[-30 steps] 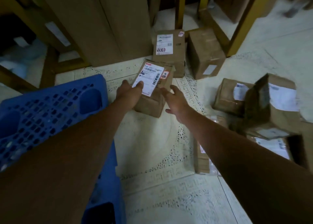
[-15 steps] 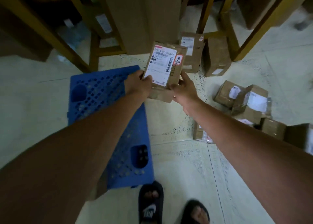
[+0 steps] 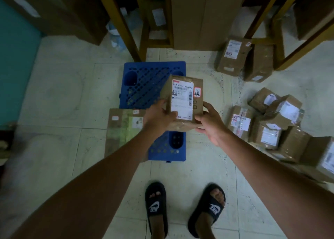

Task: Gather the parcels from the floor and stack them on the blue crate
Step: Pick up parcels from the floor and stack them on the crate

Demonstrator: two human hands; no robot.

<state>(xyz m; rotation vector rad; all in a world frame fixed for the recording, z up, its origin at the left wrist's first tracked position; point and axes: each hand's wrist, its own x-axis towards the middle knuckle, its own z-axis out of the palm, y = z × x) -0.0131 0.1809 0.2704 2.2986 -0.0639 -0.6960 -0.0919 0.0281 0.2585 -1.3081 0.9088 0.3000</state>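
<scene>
both hands hold a labelled parcel [image 3: 182, 103] above the blue crate [image 3: 153, 86], the left hand [image 3: 159, 117] on its left edge, the right hand [image 3: 207, 123] on its right. a flat box [image 3: 122, 130] lies on the crate's near-left part; the far part is bare. loose parcels [image 3: 271, 124] crowd the floor right of the crate, and shelf legs [image 3: 124, 28] stand beyond it.

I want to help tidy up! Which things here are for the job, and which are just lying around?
For the job: held parcel, blue crate, flat parcel on crate, parcels on floor, left hand, right hand.
Lying about: wooden shelf legs, big cardboard sheet.
</scene>
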